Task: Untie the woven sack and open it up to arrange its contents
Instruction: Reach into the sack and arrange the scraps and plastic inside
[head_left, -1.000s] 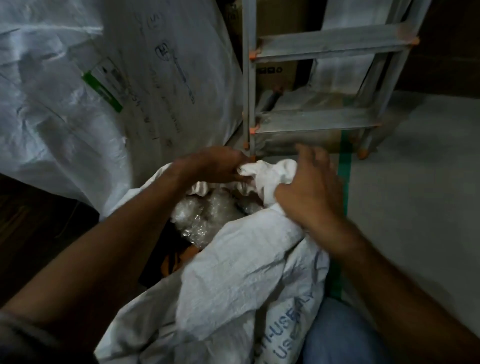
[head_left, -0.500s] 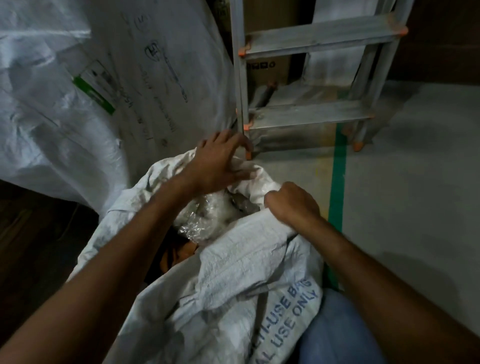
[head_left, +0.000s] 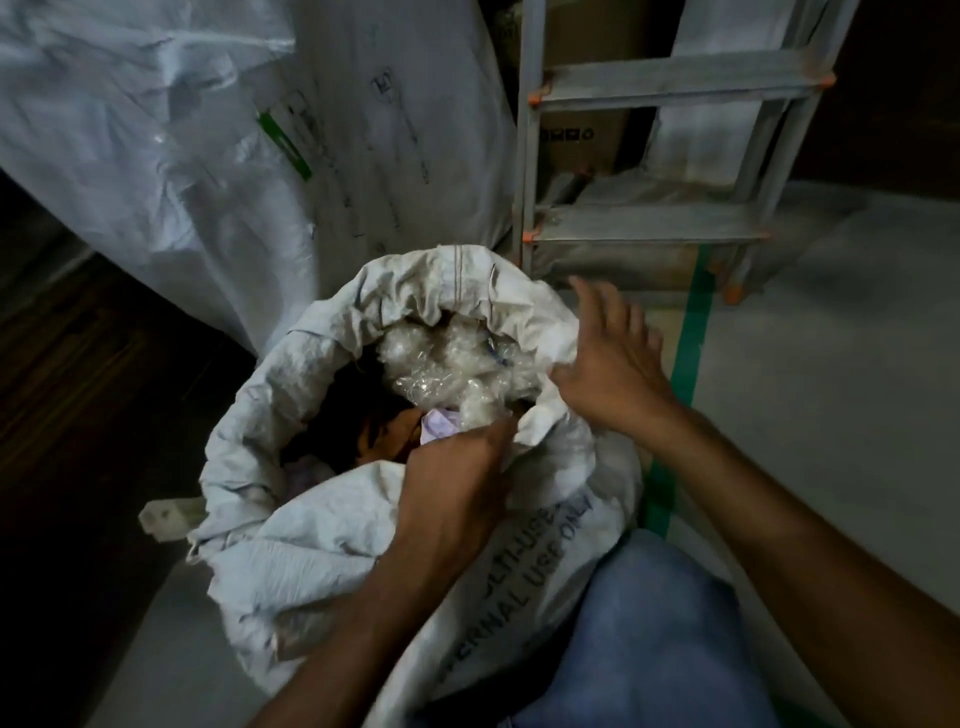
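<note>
A: What's different from a moment back?

B: At centre frame the woven sack (head_left: 363, 525) now has its mouth spread wide and its rim rolled outward; a second ago both hands were bunched at the gathered neck. So the untying looks done, and I'd judge the task has moved on to opening up and sorting.

A: Start at the left.

B: Upper left, a big white bag (head_left: 156, 145) leans behind. Then the sack stands on the floor (head_left: 831, 364), long axis upright and tipped slightly toward the lower right, its mouth facing up at the camera. Inside are crumpled clear plastic (head_left: 452, 364) and something orange-brown (head_left: 400, 436), too dark to name.

A: And the hands?

B: The left hand (head_left: 457, 483) reaches over the near rim, fingers curled down. I can't tell whether they grip the fabric or the contents. The right hand (head_left: 613, 374) hovers at the right rim, fingers spread, holding nothing. Upper right stands a metal stepladder (head_left: 649, 228).
</note>
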